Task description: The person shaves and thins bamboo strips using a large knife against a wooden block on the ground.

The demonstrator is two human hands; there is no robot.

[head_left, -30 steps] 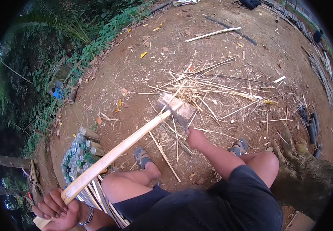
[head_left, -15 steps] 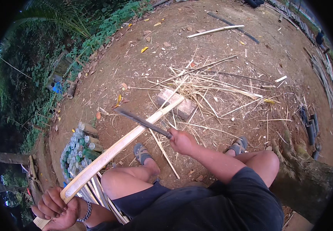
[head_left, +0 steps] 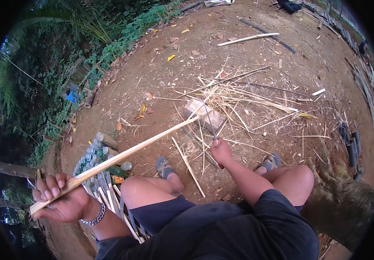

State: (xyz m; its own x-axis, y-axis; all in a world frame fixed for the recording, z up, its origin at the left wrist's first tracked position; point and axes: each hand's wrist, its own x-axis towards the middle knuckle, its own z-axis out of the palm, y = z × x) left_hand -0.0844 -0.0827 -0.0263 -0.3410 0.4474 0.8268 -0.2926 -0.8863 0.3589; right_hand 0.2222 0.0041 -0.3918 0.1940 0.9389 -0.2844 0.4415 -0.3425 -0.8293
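A long pale bamboo strip (head_left: pixel 126 152) slants from the lower left up to a wooden block (head_left: pixel 211 118) on the ground. My left hand (head_left: pixel 66 200), with a chain bracelet at the wrist, is closed round the strip's near end. The far end lies at the block's top, turned so a narrow side shows. In my right hand (head_left: pixel 221 154) is the handle of a long knife (head_left: pixel 209 116). Its blade points away from me, seen nearly edge-on, over the block and just right of the strip's tip. Whether blade and strip touch, I cannot tell.
Thin bamboo shavings (head_left: pixel 239 97) are heaped behind the block. Glass bottles (head_left: pixel 92 156) and cut strips (head_left: pixel 113 201) lie by my left knee. A thick tree root (head_left: pixel 338 195) is at my right. Dark pipes (head_left: pixel 352 149) and long poles (head_left: pixel 364 93) lie farther right.
The knife has swung from lying across the strip to pointing forward over the block. My left hand has risen, and the strip has rolled from its broad face to a narrow side.
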